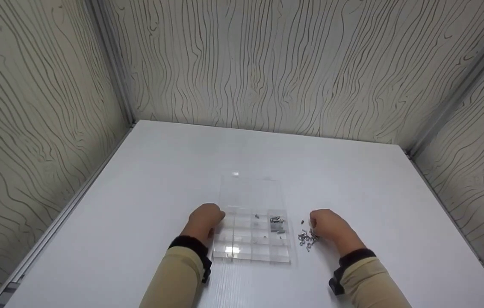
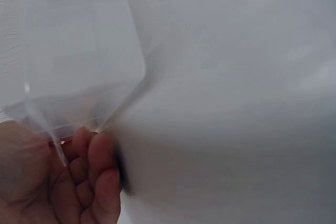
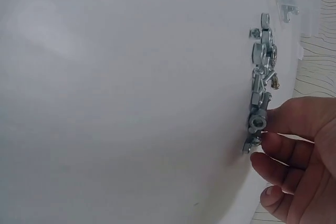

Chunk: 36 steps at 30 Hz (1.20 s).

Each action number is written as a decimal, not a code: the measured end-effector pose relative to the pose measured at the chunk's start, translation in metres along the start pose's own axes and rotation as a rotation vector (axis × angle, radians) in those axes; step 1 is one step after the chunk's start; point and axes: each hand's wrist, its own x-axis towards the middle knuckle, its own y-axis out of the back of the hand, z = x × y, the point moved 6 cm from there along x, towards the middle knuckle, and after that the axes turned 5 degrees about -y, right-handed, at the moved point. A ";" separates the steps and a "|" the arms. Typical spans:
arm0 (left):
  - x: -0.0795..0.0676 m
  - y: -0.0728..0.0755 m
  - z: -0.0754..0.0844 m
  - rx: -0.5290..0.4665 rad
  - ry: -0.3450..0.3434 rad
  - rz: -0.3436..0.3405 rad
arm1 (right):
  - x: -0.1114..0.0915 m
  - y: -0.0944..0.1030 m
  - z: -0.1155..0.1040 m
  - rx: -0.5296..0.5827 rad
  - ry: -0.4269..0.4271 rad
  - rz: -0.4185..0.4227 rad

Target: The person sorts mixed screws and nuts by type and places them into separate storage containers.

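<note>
A clear plastic compartment box (image 1: pixel 242 250) lies on the table, its transparent lid (image 1: pixel 250 192) folded back flat. My left hand (image 1: pixel 205 219) grips the box's left edge with curled fingers (image 2: pixel 100 156), partly hidden by the clear plastic in the left wrist view. Right of the box lies a loose pile of small metal nuts and screws (image 1: pixel 307 240). My right hand (image 1: pixel 329 226) is at the pile's right side. In the right wrist view its thumb and forefinger (image 3: pixel 286 147) touch the nearest pieces, loosely bent with a small gap between them.
Several screws (image 1: pixel 276 220) sit in a right-hand compartment, and single small pieces lie in other compartments. One stray screw (image 1: pixel 302 222) lies just above the pile. The white table (image 1: pixel 173 162) is bounded by wood-grain patterned panels (image 1: pixel 250 64) at the back and sides.
</note>
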 end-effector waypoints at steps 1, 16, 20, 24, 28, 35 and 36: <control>0.000 0.000 0.000 0.002 0.000 0.001 | 0.000 0.000 -0.001 0.000 0.001 0.000; 0.000 0.000 -0.001 -0.004 -0.009 0.009 | 0.008 0.018 -0.050 0.073 0.063 0.084; -0.001 0.000 0.000 -0.008 -0.006 0.028 | 0.006 0.018 -0.072 0.060 0.143 0.128; -0.002 0.001 0.001 -0.019 0.003 0.039 | 0.006 0.014 -0.089 0.057 0.174 0.126; -0.003 0.001 0.000 -0.017 -0.002 0.036 | 0.004 0.010 -0.104 0.052 0.220 0.113; -0.003 0.003 0.002 0.023 -0.049 0.063 | 0.003 0.008 -0.124 0.029 0.302 0.102; -0.003 0.003 0.002 0.022 -0.048 0.064 | 0.003 0.007 -0.125 0.022 0.312 0.101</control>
